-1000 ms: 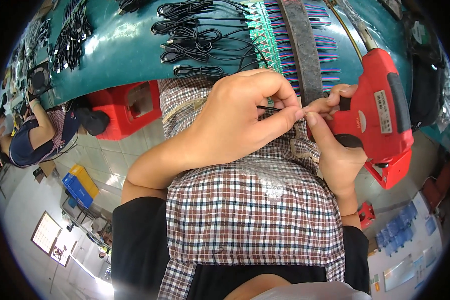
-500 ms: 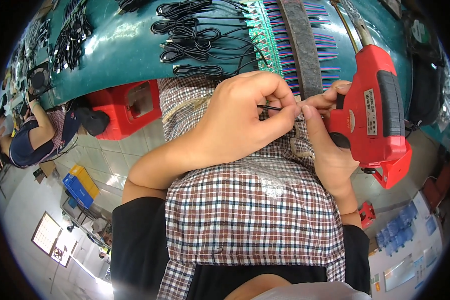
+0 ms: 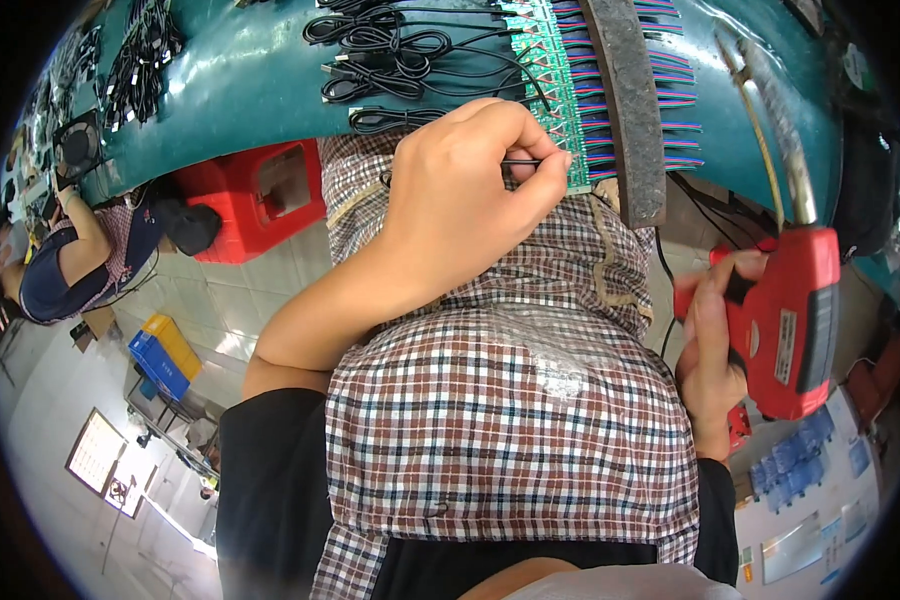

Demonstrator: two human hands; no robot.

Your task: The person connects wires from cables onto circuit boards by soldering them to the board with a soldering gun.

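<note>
My left hand (image 3: 465, 195) pinches the end of a thin black cable (image 3: 525, 162) between thumb and forefinger, at the near end of a row of green circuit boards (image 3: 560, 85). The cable's very tip is hidden by my fingers. To the right, off the table's near edge, my right hand (image 3: 708, 350) grips a red and black soldering gun (image 3: 792, 330). Its metal barrel and thin side tube point away over the table, clear of the boards. Coiled black cables (image 3: 390, 85) lie left of the boards, several with leads running to them.
A dark metal bar (image 3: 630, 120) lies across the multicoloured wires (image 3: 678, 130) right of the boards. On the green table (image 3: 240, 85) more black cables (image 3: 142, 65) lie at the far left. Beyond a red stool (image 3: 255, 205), a co-worker (image 3: 85, 250) sits at the left.
My right hand has swung the soldering gun right and nearer to me, away from my left hand. The left hand, still pinching the cable, has shifted up and slightly left to the boards.
</note>
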